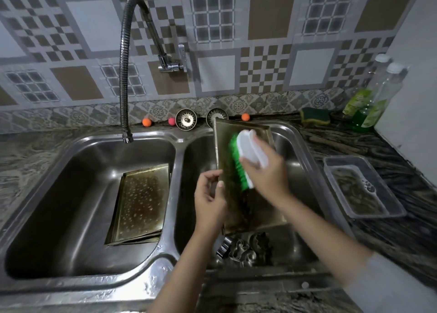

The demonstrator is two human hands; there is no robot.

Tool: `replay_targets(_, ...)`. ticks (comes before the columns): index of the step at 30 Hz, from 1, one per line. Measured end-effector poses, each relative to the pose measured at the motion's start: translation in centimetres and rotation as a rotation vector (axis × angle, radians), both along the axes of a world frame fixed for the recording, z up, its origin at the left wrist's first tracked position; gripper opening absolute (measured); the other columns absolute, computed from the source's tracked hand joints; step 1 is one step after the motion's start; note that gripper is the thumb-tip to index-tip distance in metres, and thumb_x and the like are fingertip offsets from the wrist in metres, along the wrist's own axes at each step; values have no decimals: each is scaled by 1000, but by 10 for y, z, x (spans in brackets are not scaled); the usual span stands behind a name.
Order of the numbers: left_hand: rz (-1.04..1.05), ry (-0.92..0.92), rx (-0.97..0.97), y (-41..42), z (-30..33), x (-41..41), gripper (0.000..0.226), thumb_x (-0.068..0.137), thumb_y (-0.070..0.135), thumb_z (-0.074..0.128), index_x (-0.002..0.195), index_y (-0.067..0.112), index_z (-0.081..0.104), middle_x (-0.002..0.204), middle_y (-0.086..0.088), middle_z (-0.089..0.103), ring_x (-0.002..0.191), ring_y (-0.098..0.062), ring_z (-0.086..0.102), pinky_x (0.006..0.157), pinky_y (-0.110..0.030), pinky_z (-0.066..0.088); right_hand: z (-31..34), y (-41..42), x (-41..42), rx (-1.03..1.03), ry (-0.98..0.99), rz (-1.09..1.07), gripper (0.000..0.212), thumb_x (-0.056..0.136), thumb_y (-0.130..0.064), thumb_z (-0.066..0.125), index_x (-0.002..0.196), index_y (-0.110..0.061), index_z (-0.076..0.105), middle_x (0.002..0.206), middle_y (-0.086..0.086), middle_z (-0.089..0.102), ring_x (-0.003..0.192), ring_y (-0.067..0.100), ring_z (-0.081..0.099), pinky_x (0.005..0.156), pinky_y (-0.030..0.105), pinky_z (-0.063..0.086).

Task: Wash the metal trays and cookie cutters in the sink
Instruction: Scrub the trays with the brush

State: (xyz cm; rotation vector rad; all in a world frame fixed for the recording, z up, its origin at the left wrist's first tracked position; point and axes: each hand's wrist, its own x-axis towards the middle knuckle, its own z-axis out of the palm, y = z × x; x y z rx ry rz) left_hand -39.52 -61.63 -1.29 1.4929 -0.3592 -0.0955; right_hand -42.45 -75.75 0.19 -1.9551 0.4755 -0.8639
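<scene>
A metal tray [227,147] stands tilted in the right basin of the double sink [179,147]. My left hand [209,197] pinches its left edge. My right hand [264,171] grips a white scrub brush with green bristles [246,156], its bristles pressed against the tray's face. Several metal cookie cutters [243,249] lie on the basin floor below the tray. Other wet trays [139,201] lean stacked in the left basin.
A flexible tap [124,76] ends over the left basin. Two strainers [186,119], small orange and pink balls, a green sponge [315,116] and soap bottles [369,100] line the back. A clear plastic container [361,189] sits on the right counter.
</scene>
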Motion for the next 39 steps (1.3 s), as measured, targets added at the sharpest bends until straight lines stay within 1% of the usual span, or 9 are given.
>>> replay_targets(4, 29, -29, -9, -4, 2, 0, 30, 91, -6, 49, 96, 22, 58, 99, -2, 63, 92, -5, 60, 80, -16, 46, 19, -25, 26, 17, 33, -152, 62, 81, -25, 73, 139, -18, 50, 132, -3, 58, 118, 8, 54, 87, 8, 40)
replay_targets(10, 126, -28, 28, 2, -3, 22, 33, 91, -4, 46, 95, 26, 57, 99, -1, 63, 93, -10, 60, 85, -24, 47, -14, 39, -10, -42, -4, 228, 64, 77, -36, 70, 137, -28, 50, 135, -14, 55, 122, 0, 52, 100, 22, 45)
replay_targets(12, 117, -43, 42, 4, -5, 17, 35, 91, -6, 46, 93, 27, 58, 96, 2, 63, 90, -6, 60, 82, -19, 46, -7, 12, 5, -25, -1, 112, 63, 79, -28, 74, 137, -23, 51, 131, -7, 58, 115, 6, 56, 95, 25, 50)
replay_targets(16, 116, -80, 44, 2, -3, 10, 34, 91, -4, 47, 92, 29, 58, 93, 5, 63, 86, -3, 60, 76, -15, 46, 1, -43, 27, 45, 42, -127, 61, 82, -22, 74, 138, -15, 50, 128, -1, 58, 114, 12, 54, 82, 2, 40)
replay_targets(20, 174, -132, 25, 5, 6, 25, 32, 91, -2, 47, 93, 28, 58, 94, -1, 64, 87, -10, 60, 77, -17, 46, -27, -15, -3, 113, 33, -101, 61, 81, -17, 75, 137, -12, 51, 130, 2, 59, 119, 15, 55, 95, 22, 47)
replay_targets(27, 108, -155, 41, 2, 7, 25, 28, 90, 3, 48, 91, 29, 58, 90, 3, 63, 82, -7, 59, 72, -14, 45, -14, -33, 10, 112, 29, -157, 62, 81, -19, 74, 138, -14, 50, 125, -1, 60, 109, 11, 57, 77, 5, 42)
replay_targets(30, 84, -120, 46, -1, 0, 17, 33, 91, -1, 49, 91, 30, 59, 90, 4, 63, 83, -5, 59, 71, -15, 46, -1, -51, 28, 75, 82, -215, 61, 82, -29, 73, 138, -20, 50, 130, -1, 57, 115, 14, 55, 82, 13, 40)
replay_targets(33, 128, -99, 37, 0, -1, 27, 34, 91, -3, 49, 91, 30, 59, 91, 2, 64, 83, -5, 59, 72, -14, 46, -23, -12, 2, 83, 99, -79, 62, 81, -34, 73, 137, -28, 48, 119, -12, 56, 99, 0, 57, 76, 6, 45)
replay_targets(39, 200, -16, 56, 16, -13, 44, 22, 92, -5, 46, 99, 12, 59, 97, -7, 64, 87, -11, 60, 75, -13, 46, -24, 16, -58, 172, 42, 208, 65, 73, -12, 80, 126, -41, 53, 122, -36, 51, 114, -6, 54, 92, 29, 53)
